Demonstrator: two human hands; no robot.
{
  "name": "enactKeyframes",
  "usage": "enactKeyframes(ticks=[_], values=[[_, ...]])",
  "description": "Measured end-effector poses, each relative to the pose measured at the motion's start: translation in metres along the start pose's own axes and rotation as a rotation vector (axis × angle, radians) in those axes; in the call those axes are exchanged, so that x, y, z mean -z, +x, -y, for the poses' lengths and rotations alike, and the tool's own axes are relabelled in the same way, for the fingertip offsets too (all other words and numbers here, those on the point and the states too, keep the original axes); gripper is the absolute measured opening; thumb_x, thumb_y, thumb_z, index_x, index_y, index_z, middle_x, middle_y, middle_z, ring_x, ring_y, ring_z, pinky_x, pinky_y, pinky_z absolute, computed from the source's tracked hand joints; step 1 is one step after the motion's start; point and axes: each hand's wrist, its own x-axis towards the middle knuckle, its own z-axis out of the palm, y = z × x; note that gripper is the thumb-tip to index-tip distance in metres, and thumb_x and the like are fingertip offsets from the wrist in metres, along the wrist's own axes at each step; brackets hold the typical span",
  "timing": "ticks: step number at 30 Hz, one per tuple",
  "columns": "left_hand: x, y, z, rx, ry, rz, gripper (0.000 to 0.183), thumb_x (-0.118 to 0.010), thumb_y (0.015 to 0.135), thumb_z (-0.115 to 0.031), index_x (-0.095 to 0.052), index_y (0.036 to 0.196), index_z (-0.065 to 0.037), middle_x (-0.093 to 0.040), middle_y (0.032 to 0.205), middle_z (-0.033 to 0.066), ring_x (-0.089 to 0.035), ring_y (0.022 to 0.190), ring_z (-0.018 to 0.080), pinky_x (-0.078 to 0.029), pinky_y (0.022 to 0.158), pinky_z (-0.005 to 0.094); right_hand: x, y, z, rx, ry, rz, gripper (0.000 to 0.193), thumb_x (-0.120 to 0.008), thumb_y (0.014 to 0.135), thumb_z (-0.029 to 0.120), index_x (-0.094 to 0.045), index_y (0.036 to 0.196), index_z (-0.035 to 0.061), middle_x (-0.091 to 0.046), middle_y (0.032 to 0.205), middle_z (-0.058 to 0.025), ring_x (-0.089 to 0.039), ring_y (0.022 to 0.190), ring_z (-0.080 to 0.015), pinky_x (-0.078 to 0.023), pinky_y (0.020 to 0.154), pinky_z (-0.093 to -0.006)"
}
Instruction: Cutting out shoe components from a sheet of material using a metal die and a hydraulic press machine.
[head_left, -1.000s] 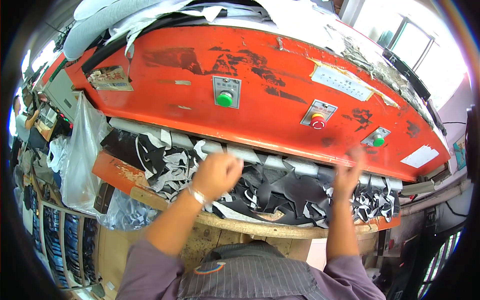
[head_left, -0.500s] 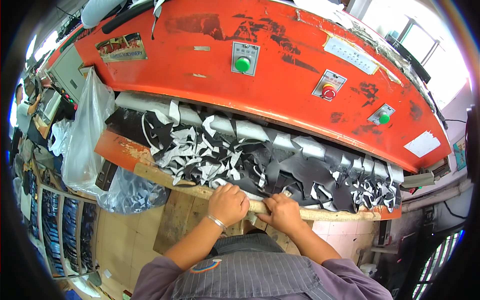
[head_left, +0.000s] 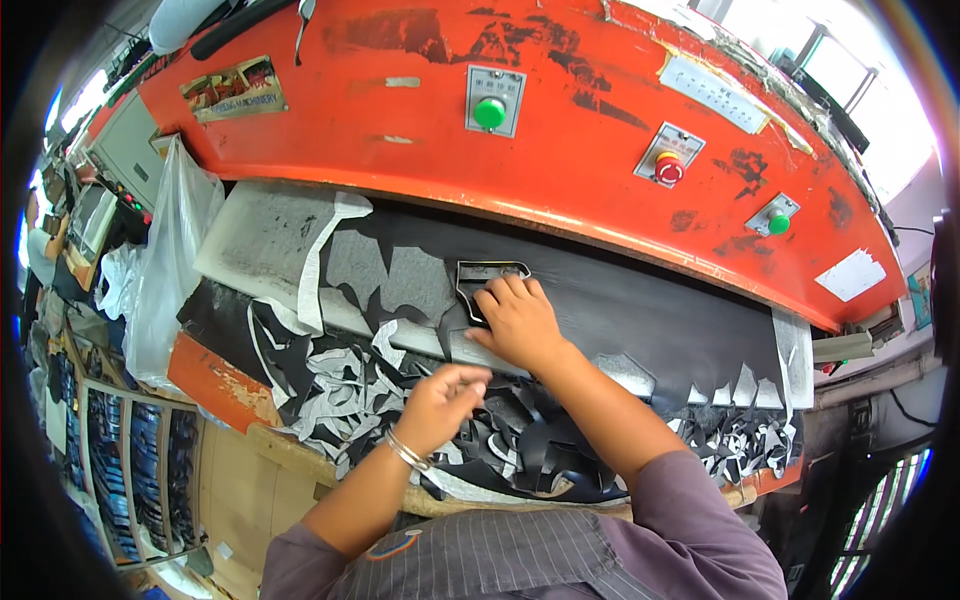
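Observation:
My right hand (head_left: pixel 522 322) grips a cutting die (head_left: pixel 493 268), a dark metal frame with a pale rim, by its near and right side. The die rests on a black leather-like sheet (head_left: pixel 620 300) with a grey underside, beside cut-out gaps at the sheet's left. My left hand (head_left: pixel 440 405) hovers lower left, above the heap of black and grey offcuts (head_left: pixel 345 395); its fingers are loosely bent, apart from the thumb, with nothing visible in them. Under the sheet lies a whitish cutting board (head_left: pixel 250 250).
A red press beam (head_left: pixel 400 150) spans the far side, carrying green push buttons (head_left: pixel 490 113) and a red knob (head_left: pixel 668 168). A clear plastic bag (head_left: pixel 175 270) hangs at left, near shelves of dark pieces (head_left: pixel 130 460). Another person (head_left: pixel 45 250) is at far left.
Both hands have left the front edge. My right hand has reached forward onto the die; my left has lifted over the scraps. The board and sheet, previously mostly under the beam, now show further out.

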Motion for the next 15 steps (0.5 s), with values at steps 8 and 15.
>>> enactKeyframes(ticks=[8, 15], values=[[0.012, 0.034, 0.008, -0.132, -0.311, 0.01, 0.078, -0.047, 0.096, -0.046, -0.01, 0.15, -0.005, -0.024, 0.151, 0.0189, -0.06, 0.094, 0.019, -0.051, 0.07, 0.026, 0.022, -0.017, 0.013, 0.068, 0.202, -0.098, 0.037, -0.072, 0.071, 0.031, -0.057, 0.09, 0.0033, -0.055, 0.088, -0.0131, -0.054, 0.087, -0.0307, -0.037, 0.086, -0.0436], [0.007, 0.052, 0.028, -0.494, -0.096, 0.126, 0.088, -0.046, 0.089, -0.066, -0.026, 0.147, -0.004, -0.035, 0.143, 0.0143, -0.049, 0.116, 0.0216, -0.045, 0.091, 0.0323, 0.05, -0.07, 0.05, -0.022, 0.668, -0.051, 0.047, -0.067, 0.084, 0.039, -0.051, 0.103, -0.0004, -0.052, 0.088, -0.0161, -0.047, 0.084, -0.0344, -0.035, 0.083, -0.0435]])
